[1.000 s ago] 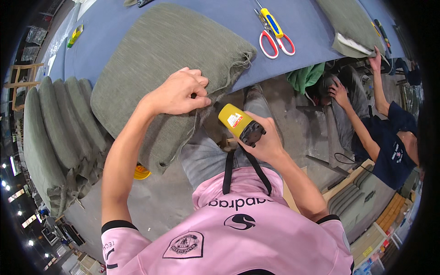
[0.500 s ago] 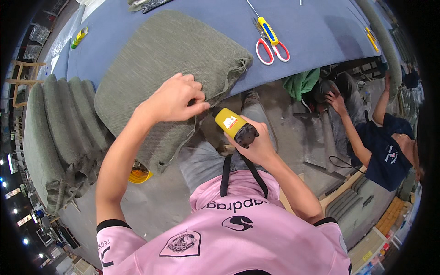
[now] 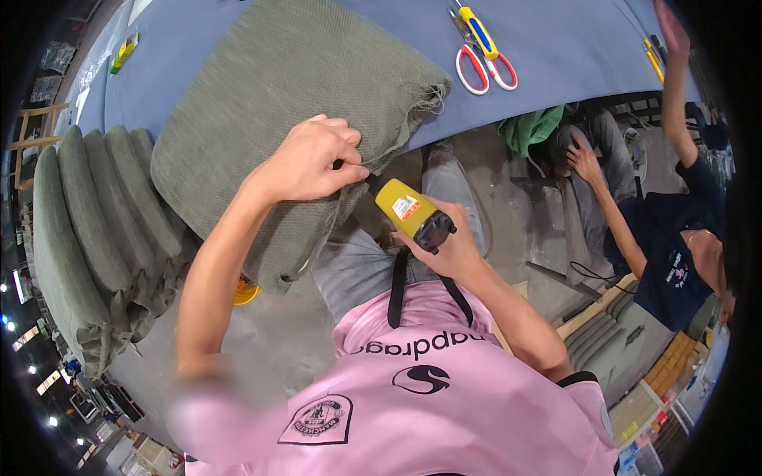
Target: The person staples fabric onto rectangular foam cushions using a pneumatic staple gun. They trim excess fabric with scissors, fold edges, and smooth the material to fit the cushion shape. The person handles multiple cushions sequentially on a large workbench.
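Note:
A grey-green fabric-covered cushion (image 3: 294, 87) lies on the blue tabletop, its near edge hanging over toward my lap. My left hand (image 3: 313, 159) rests on that edge, fingers curled and pinching the loose fabric. My right hand (image 3: 456, 246) is wrapped around a yellow handheld power tool (image 3: 406, 208) with a black end cap. Its dark nose points at the cushion's edge, close by my left fingertips; whether it touches the fabric I cannot tell. Frayed threads stick out at the cushion's right corner.
Red-and-white scissors (image 3: 486, 71) and a yellow-blue screwdriver (image 3: 479, 33) lie on the blue table (image 3: 571, 63). Several similar cushions (image 3: 99, 214) stand stacked at left. On the right, a co-worker (image 3: 675, 254) sits near a green cloth (image 3: 530, 131).
The view has shifted slightly, while my hands stay at the cushion's edge with the tool. The co-worker's raised arm has reached farther up over the table.

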The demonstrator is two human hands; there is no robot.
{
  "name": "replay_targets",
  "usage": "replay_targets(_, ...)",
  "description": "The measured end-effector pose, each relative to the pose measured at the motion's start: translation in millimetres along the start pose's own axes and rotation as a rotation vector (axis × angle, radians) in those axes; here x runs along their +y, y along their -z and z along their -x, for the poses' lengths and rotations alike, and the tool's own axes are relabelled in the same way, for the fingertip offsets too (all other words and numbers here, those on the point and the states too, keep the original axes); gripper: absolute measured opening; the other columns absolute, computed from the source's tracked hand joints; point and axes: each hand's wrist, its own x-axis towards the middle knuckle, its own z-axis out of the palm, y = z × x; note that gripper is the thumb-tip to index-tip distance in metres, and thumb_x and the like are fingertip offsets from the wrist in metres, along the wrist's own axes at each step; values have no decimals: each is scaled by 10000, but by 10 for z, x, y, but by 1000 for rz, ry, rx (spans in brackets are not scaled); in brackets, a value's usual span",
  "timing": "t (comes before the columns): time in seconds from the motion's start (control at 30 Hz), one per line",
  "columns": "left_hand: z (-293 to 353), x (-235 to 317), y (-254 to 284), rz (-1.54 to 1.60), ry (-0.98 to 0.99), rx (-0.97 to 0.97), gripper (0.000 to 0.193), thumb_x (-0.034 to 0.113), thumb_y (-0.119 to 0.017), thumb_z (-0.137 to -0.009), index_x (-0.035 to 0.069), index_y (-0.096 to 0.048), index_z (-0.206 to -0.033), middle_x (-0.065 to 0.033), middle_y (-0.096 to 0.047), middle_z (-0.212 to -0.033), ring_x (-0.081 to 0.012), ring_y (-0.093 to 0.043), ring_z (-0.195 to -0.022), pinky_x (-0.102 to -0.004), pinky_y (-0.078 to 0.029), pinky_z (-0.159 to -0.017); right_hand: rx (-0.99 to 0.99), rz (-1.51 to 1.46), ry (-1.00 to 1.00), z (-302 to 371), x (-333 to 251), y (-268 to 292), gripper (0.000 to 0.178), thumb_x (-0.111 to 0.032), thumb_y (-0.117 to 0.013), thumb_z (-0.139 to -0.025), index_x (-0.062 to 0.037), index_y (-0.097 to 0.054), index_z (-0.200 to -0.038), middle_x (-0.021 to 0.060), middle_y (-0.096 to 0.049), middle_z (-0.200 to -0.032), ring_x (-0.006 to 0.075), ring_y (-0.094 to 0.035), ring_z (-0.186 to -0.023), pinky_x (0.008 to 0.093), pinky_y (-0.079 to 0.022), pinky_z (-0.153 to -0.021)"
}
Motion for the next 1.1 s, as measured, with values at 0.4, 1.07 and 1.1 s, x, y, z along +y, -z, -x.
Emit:
replay_targets(0.4, 84, 39, 76, -47, -13, -45, 361, 279, -757, -897, 22, -622, -684, -110, -484, -760, -314, -539, -821, -453, -391, -778, -9, -26, -49, 54, -327, 41, 506, -87, -897, -736, -50, -736, -1214, 217, -765, -933, 451, -730, -895, 461, -581, -753)
replay_targets(1.07, -162, 204, -115, -209, 106, 298, 317, 289, -750, -1002, 47, -747, -797, -110, -599, -796, -334, -623, -869, -460, -470, -812, 49, 130, 9, 484, -143, 520, 574, -54, -879, -755, -92, -730, -1309, 226, -786, -954, 458, -758, -904, 483, -599, -750)
replay_targets(1.1, -209, 219, -112, -222, 135, 299, 304, 299, -751, -1000, 56, -789, -822, -104, -636, -802, -331, -644, -882, -459, -481, -821, 40, 216, 1, 454, -115, 567, 583, -51, -877, -748, -92, -727, -1310, 223, -784, -944, 457, -756, -889, 489, -593, -736)
